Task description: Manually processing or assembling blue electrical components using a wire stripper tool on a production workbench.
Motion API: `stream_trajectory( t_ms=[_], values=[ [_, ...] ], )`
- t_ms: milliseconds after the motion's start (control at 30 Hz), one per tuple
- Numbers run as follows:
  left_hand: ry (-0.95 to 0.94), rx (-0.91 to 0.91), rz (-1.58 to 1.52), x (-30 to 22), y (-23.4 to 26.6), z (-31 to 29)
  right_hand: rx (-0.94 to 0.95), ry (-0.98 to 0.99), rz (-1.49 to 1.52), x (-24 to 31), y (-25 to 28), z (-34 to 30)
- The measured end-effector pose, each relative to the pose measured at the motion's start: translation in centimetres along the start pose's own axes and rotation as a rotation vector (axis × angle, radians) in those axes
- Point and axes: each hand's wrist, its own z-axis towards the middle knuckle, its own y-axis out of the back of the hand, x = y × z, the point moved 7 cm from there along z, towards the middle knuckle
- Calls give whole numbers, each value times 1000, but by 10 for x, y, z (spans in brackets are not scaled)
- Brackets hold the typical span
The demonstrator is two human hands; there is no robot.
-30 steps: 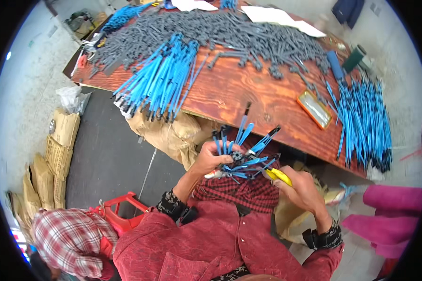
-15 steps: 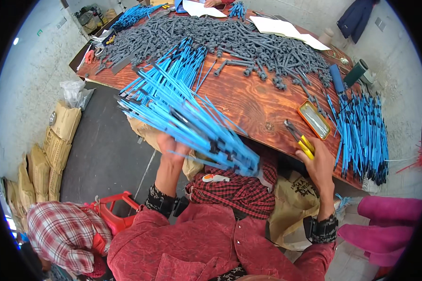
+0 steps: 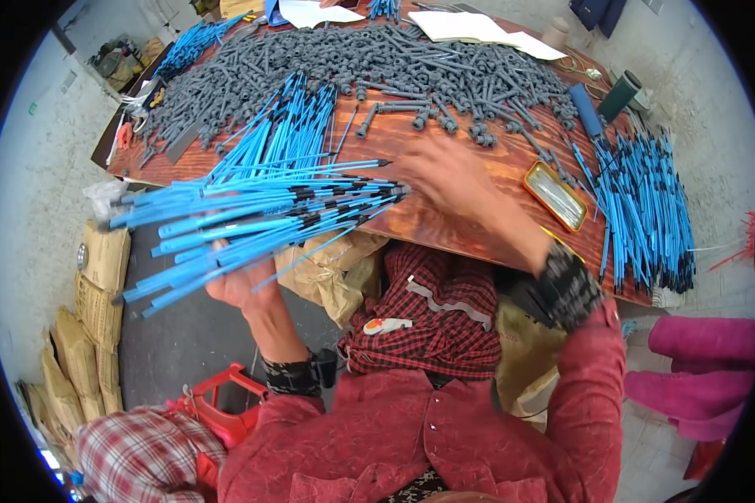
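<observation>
My left hand (image 3: 242,281) is closed around a bundle of thin blue rods (image 3: 226,226) with black end pieces, held out over the near left edge of the table. The bundle lies nearly level, its black ends gathered toward the right. Close to those ends is my right hand (image 3: 445,176), smeared by motion, with its fingers pointing left; whether it grips a rod cannot be made out. Beneath my right forearm a bit of yellow pliers handle (image 3: 564,243) shows at the table edge, the rest being hidden.
A wide heap of grey plastic fittings (image 3: 327,63) covers the back of the red-brown wooden table (image 3: 478,226). More blue rods (image 3: 281,134) lie behind the bundle, others (image 3: 646,210) at the right. An orange-rimmed tray (image 3: 555,195) and a green cylinder (image 3: 620,95) stand on the right.
The bundle has swung level and leftward in my left hand. My right hand has let go of the yellow-handled pliers and moved left to the bundle's black ends.
</observation>
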Motion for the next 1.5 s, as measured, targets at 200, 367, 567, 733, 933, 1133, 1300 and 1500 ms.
stream_trajectory(
  t_ms=[200, 367, 567, 733, 933, 1133, 1300, 1500],
  values=[
    [-74, -30, 222, 30, -13, -9, 89, 263, 60, -46, -84, 83],
    [-107, 212, 433, 72, -52, 24, 82, 219, -60, -103, -90, 91],
    [-164, 596, 538, 142, -68, 53, -12, -76, -82, -133, -48, 75],
    [-161, 648, 1138, 142, -51, 46, 133, -445, 196, -142, -27, 42],
    [-8, 679, 1467, 135, -31, 13, 401, -556, 211, -87, -24, 39],
    [-74, 670, 1563, 106, -46, 18, 539, -637, 519, -29, -61, 64],
    [-73, 509, 1784, 77, -33, 1, 424, -812, 953, -15, -107, 77],
    [96, 419, 1510, 45, -14, 5, 88, -931, 991, -34, -149, 93]
  ],
)
